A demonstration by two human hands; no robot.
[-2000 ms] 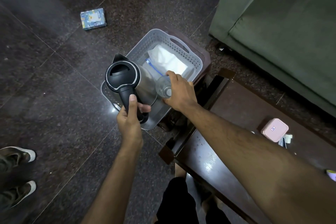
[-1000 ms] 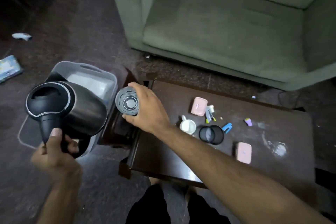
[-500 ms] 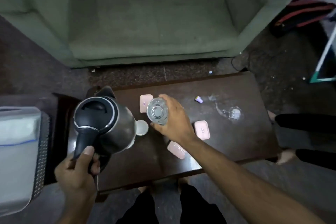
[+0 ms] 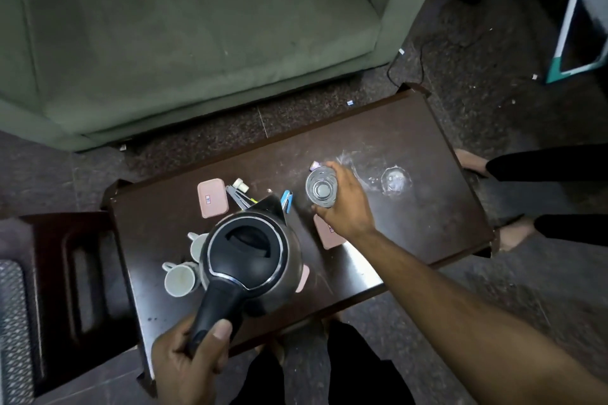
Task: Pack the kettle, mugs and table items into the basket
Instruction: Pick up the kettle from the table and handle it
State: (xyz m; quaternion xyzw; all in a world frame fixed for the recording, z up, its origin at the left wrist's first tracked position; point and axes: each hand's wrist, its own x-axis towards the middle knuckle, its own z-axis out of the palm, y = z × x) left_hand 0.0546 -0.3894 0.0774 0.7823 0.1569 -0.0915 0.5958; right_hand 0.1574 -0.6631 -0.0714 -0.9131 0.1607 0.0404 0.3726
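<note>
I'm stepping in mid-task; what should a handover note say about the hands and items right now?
Left hand grips the kettle by its handle, above the table. Right hand holds a clear glass over the table.
On the table: two white mugs, pink boxes, blue clip.
Basket at far left, contents not visible.
Left: kettle, glass, mugs, small items all need packing.

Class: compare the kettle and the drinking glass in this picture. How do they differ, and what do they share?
The kettle is dark, opaque and lidded; the glass is clear and open-topped. The kettle looks far bigger. The left hand holds the kettle's handle; the right hand wraps the glass. Both are held over the table.
</note>
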